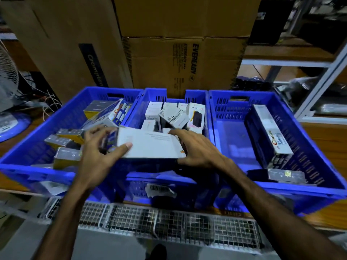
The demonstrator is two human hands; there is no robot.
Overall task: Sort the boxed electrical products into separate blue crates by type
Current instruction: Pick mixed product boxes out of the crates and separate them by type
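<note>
Three blue crates stand side by side on a wooden shelf. A long white box [150, 143] is held between both hands above the seam of the left crate [28, 166] and the middle crate [155, 94]. My left hand [99, 152] grips its left end, thumb on top. My right hand [197, 149] holds its right end. The left crate holds yellow-and-grey boxes [65, 158] and a blue-and-white Choice box [112, 113]. The middle crate holds small white boxes [172, 115]. In the right crate [309, 188] lies a long dark Choice box [270, 136].
Large cardboard cartons [184, 61] stand behind the crates. A fan [7, 79] is at the far left. Metal shelving [319, 72] rises at the right. A wire mesh rack [169, 222] runs below the shelf's front edge.
</note>
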